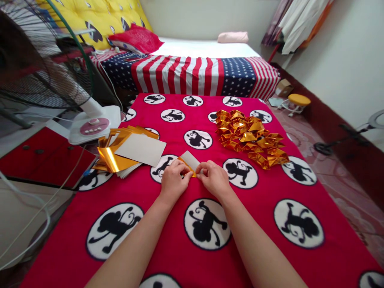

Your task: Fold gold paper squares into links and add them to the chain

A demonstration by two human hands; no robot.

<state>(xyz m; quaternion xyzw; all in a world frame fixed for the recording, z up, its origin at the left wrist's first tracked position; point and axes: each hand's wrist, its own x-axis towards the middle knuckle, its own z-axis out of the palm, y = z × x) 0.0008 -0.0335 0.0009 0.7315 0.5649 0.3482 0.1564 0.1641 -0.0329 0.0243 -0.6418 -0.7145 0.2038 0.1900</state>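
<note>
Both hands meet over a small sheet of gold foil paper (190, 160), its pale back partly showing and a gold strip folded along the near edge. My left hand (175, 178) pinches the left side of the sheet. On the right side, the fingers of my right hand (213, 178) are closed on the same paper. A loose stack of gold foil sheets (112, 159) lies to the left, topped by a sheet with its pale side up (141, 149). Several folded gold paper pieces (249, 136) stand in rows to the right.
The red blanket (168, 248) printed with monkeys covers the work surface. A fan (96, 124) stands at the left beside a red-topped cabinet (45, 156). A bed with a striped, starred cover (186, 74) is behind. At the right are a yellow stool (299, 99) and a wall.
</note>
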